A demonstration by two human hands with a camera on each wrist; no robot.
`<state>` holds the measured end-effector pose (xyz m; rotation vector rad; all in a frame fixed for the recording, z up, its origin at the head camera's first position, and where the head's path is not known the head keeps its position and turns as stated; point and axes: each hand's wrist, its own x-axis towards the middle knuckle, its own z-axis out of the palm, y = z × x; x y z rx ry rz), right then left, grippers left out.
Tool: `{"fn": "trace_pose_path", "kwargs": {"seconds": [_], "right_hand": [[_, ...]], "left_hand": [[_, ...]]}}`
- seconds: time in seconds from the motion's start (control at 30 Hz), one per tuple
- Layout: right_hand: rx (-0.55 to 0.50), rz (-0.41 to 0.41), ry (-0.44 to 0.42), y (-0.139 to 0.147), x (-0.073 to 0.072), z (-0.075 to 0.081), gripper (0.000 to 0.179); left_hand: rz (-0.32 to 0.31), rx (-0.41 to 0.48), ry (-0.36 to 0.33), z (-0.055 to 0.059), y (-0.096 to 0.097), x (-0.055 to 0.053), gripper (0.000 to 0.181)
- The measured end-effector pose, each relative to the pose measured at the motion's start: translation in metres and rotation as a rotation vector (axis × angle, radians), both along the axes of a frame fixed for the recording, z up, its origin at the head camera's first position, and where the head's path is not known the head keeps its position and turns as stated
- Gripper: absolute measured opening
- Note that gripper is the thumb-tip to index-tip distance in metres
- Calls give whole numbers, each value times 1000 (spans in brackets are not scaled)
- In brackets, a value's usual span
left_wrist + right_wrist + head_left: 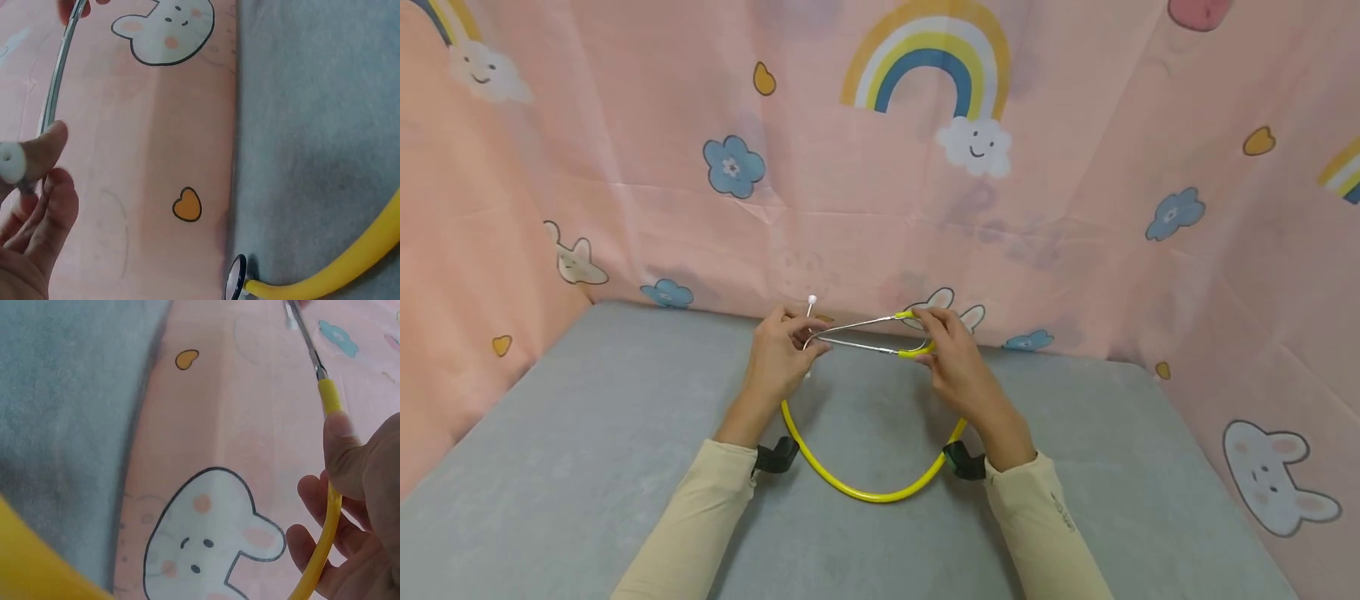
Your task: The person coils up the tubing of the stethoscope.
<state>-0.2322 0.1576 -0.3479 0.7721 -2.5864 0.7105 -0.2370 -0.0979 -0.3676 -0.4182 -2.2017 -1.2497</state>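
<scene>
Both hands hold a stethoscope with yellow tubing (880, 497) and metal ear tubes (865, 344), lifted over the table. My left hand (780, 350) pinches the ear tubes near their ear-tip end, where a white ear tip (812, 299) sticks up. Around the yellow sleeves at the other end of the metal tubes, my right hand (957, 362) has its thumb and fingers; the right wrist view shows its thumb on the yellow tube (329, 394). The tubing hangs in a loop below. In the left wrist view, the round chest piece (235, 279) shows at the tubing's end.
A grey table (587, 467) lies under the hands. Behind it and at both sides hangs a pink cloth (647, 108) printed with rainbows, flowers and rabbits. A dark wrist mount (777, 456) sits at the left cuff, another (964, 461) at the right.
</scene>
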Motion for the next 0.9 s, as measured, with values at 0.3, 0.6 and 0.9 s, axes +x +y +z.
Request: {"fn": "trace_pose_path", "kwargs": {"seconds": [0.3,0.6,0.9], "right_hand": [[-20,13,20,-3,3,-1,64],[-15,-2,78,-1,1,0,64],[13,-44,77,1,1,1,68]], "left_hand": [[-5,128,-78,-1,6,1,14],[-100,199,-267,9,3,4,19],[-151,192,-323,8,1,3,29]]}}
